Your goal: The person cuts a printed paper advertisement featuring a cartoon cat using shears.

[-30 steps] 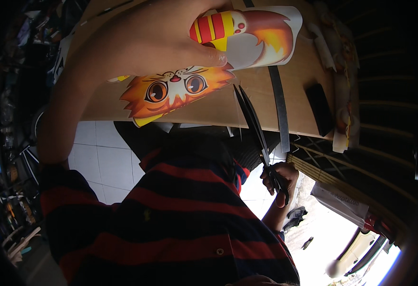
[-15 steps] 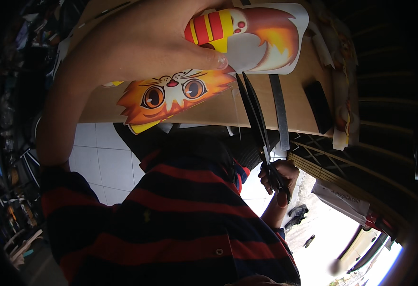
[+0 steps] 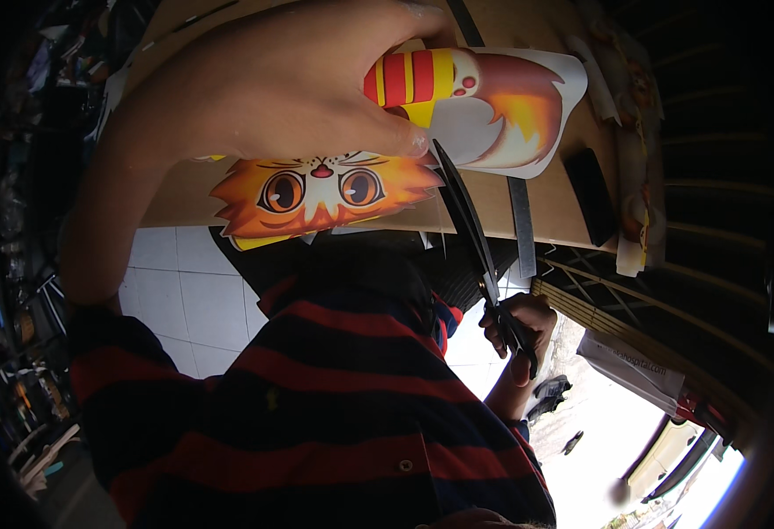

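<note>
My left hand [image 3: 307,106] is closed on a printed paper cutout of an orange cartoon animal, holding it above the table. The animal's face [image 3: 321,189] hangs upside down below my thumb, and a flame-coloured tail [image 3: 528,115] on white paper spreads out to the right. My right hand [image 3: 530,331] grips the handles of long black scissors [image 3: 468,216], low and to the right. Their blades point up and lie almost together, tips at the paper's edge just right of my left thumb. Whether paper is between the blades, I cannot tell.
Under the cutout is a brown table [image 3: 568,207]. On it lie a black block [image 3: 588,196], a dark flat strip [image 3: 522,225] and printed paper pieces [image 3: 638,150] along the right edge. Cluttered shelves [image 3: 21,326] stand left; dark shoes [image 3: 550,398] lie on the floor at right.
The tail part of the cutout has moved down and right, and the face has levelled out. The scissor blades, slightly apart before, have come together. My right hand has barely moved.
</note>
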Demonstrator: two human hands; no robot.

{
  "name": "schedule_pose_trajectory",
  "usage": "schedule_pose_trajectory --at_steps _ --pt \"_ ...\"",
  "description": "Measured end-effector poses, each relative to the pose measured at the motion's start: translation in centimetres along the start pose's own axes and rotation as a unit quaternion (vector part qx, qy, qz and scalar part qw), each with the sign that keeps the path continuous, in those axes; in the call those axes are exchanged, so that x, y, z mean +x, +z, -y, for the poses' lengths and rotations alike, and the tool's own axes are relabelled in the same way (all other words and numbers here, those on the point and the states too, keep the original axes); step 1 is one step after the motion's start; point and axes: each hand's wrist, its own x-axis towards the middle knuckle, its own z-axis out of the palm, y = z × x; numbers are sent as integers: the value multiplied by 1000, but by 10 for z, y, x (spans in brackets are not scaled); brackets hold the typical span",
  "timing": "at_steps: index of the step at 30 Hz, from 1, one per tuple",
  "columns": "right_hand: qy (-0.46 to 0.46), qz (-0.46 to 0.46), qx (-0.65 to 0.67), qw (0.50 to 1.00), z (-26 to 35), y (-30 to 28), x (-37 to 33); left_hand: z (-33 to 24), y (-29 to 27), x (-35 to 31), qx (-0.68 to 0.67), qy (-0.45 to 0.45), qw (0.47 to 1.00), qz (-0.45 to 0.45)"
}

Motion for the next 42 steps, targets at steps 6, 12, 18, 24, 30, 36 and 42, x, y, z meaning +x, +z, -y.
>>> schedule_pose_trajectory --at_steps 6,12,18,24,30,36,42 --pt "0 7 14 1000 1 -1 2 -8 4 1 18 -12 1000 10" --pt "-5 4 5 1000 -2 -2 1 -2 1 6 20 8 999 44" --pt "-2 5 -4 1000 0 -1 2 -6 0 2 37 4 998 40" --pt "-3 10 4 1000 -2 -5 2 12 -10 17 -42 16 993 111" --pt "11 10 20 1000 0 -1 2 1 -3 7 -2 21 997 74" --pt "11 1 17 1000 -3 -2 0 -6 3 7 73 23 997 25" --pt "15 5 12 1000 -2 -3 -1 -10 -8 9 63 19 994 92"
